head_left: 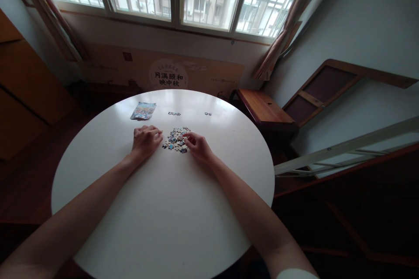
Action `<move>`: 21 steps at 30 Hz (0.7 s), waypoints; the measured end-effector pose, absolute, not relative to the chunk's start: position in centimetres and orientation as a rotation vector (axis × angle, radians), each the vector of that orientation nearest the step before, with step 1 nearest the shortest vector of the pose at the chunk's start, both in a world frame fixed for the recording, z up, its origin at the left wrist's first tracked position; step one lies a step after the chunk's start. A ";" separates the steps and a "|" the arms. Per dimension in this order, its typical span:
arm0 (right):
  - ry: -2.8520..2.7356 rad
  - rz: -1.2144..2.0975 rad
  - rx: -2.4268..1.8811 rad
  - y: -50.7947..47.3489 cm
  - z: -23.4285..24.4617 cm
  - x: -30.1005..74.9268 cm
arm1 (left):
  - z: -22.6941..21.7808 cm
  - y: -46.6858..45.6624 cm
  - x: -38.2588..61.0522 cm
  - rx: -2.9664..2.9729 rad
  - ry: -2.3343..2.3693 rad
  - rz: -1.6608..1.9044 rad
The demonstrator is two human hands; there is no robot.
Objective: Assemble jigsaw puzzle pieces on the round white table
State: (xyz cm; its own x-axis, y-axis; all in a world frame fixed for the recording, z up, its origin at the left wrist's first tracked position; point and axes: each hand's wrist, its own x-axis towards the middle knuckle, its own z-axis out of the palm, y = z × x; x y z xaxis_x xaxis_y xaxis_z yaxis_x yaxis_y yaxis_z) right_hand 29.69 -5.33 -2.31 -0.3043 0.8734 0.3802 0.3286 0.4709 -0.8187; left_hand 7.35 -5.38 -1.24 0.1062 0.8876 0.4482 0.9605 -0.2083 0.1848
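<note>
Forearms [247, 202] cut off below, left hand [145, 141] beside and right hand [198, 146] at puzzle pieces [175, 138], both grips indiscernible.

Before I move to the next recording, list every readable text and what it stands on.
"月满颐和": wall banner, upper large line.
"映中秋": same banner, lower large line.
The banner's smaller lettering, around these and to both sides: too small or blurred to read.
Colourful packet: any print is unreadable.
</note>
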 end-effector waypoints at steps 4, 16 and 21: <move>-1.856 0.799 -1.009 -5.4 -2.3 29.7 | -1.3 -5.5 7.6 -2.238 -1.840 -0.680; -1.858 0.797 -1.024 -5.3 -2.2 29.7 | -1.7 -5.2 7.7 -2.286 -1.902 -0.604; -1.868 0.797 -1.027 -5.4 -2.1 29.6 | -2.3 -4.2 7.3 -2.265 -2.036 -0.586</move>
State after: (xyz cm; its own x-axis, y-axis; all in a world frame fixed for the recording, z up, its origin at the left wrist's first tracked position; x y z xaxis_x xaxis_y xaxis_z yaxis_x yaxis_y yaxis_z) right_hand 29.65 -5.40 -2.14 -0.3124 0.8772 0.3647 0.3433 0.4622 -0.8176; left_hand 7.32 -4.17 -2.31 0.0670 0.9509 0.3022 0.9661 -0.1375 0.2186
